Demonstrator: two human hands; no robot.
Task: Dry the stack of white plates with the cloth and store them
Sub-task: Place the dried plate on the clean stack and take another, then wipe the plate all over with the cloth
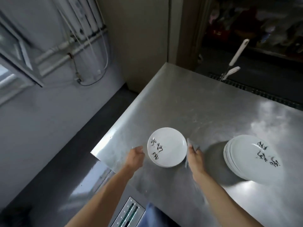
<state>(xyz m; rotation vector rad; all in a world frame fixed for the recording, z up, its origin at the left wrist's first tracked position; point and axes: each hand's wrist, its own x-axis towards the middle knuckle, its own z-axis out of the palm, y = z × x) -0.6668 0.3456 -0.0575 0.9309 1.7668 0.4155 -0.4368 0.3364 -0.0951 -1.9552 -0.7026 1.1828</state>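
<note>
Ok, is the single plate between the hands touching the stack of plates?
Apart. The head view shows the single plate left of the stack, with the right hand, the cloth and bare steel counter between them.

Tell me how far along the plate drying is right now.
Done: nothing shows as stored yet. In hand: one plate is between the left hand, at its rim, and the right hand, which grips the cloth against the opposite rim. Left: the stack on the steel table is not yet dried or put away.
</note>
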